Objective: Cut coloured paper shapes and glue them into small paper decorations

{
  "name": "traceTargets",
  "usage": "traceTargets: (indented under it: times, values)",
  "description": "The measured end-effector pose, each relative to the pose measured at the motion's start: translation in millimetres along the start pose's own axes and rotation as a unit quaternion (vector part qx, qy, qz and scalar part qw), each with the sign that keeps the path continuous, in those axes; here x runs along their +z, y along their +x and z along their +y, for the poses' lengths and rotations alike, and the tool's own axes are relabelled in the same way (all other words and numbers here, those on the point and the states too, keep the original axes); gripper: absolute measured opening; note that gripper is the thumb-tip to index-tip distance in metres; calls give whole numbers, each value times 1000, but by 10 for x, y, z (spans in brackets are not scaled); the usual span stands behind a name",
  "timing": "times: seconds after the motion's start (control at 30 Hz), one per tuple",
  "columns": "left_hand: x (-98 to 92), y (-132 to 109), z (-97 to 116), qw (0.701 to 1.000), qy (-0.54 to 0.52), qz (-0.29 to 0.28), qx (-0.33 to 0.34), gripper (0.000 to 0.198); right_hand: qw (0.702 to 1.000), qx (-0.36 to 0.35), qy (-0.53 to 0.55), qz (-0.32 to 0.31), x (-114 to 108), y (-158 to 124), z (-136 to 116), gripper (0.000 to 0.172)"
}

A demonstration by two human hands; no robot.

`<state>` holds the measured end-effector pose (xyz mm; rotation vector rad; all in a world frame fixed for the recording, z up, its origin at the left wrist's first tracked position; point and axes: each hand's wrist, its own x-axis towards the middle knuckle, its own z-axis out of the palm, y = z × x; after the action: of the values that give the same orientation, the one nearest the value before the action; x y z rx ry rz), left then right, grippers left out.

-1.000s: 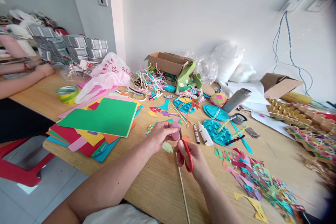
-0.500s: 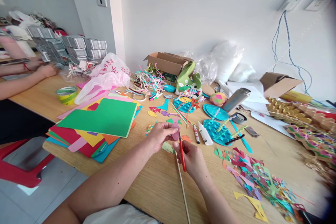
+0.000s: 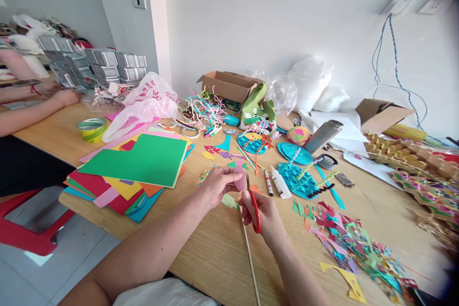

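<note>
Head view: paper-cutting seems under way — the left hand [image 3: 219, 186] is pinched closed on a purple paper piece [image 3: 239, 181] above the table [image 3: 201, 248], the right hand [image 3: 264, 215] wrapped round red-handled scissors [image 3: 256, 210] just beside the paper's edge — and another snip would call for holding it steady.

Paper stack [image 3: 143, 162] lies left of the scissors [image 3: 256, 209]; carton [image 3: 233, 89] behind, apparently against the wall [image 3: 265, 14].

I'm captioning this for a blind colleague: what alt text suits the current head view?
A person's left hand holds a small purple paper piece and their right hand holds red-handled scissors beside it, over a wooden table. Coloured sheets lie left, paper scraps right, fish cut-outs beyond.
</note>
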<state>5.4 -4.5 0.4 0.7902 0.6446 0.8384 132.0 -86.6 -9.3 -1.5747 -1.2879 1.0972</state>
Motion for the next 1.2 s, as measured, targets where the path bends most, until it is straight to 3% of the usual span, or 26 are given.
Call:
traceTargets:
  times: [0.37, 0.73, 1.2]
  values:
    - [-9, -2, -25, 1000, 16, -1, 11, 30, 999, -6, -34, 9, 3, 19, 89, 58]
    - [-16, 7, -38, 1000, 16, -24, 3, 30, 982, -61, -158, 84, 21, -3, 88, 58]
    - [-5, -9, -26, 999, 1, -37, -11, 32, 1000, 1, -9, 1, 11, -6, 9, 60]
